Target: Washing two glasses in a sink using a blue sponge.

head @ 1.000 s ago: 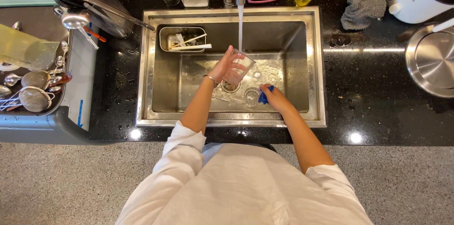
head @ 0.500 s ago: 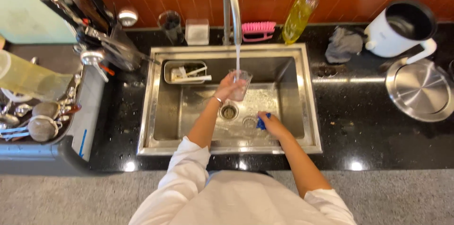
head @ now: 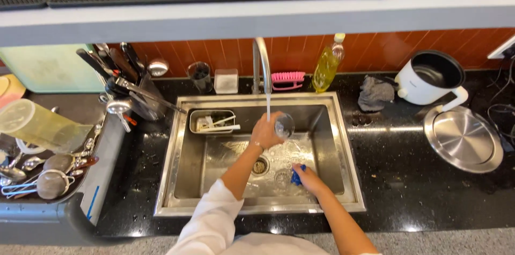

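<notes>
Black speckled stone counter [head: 397, 180] all round, red-brown tiled wall behind, and a stainless steel sink basin [head: 332, 142] in the middle. Water runs from the curved steel tap [head: 262, 59] straight down onto the clear drinking glass [head: 284, 124], tilted on its side over the basin. Left hand [head: 266, 132] has it, fingers wrapped round the glass. Right hand [head: 307, 177] sits low by the sink's front, fingers pinched on a small blue scrubbing cloth [head: 296, 175], near the round drain [head: 260, 165]. Small steel tray of utensils [head: 212, 121] in the sink's back left corner. Pink brush [head: 287, 78] and yellow soap bottle [head: 326, 66] behind the tap; white pot [head: 429, 79] and steel lid [head: 464, 138] off right.
</notes>
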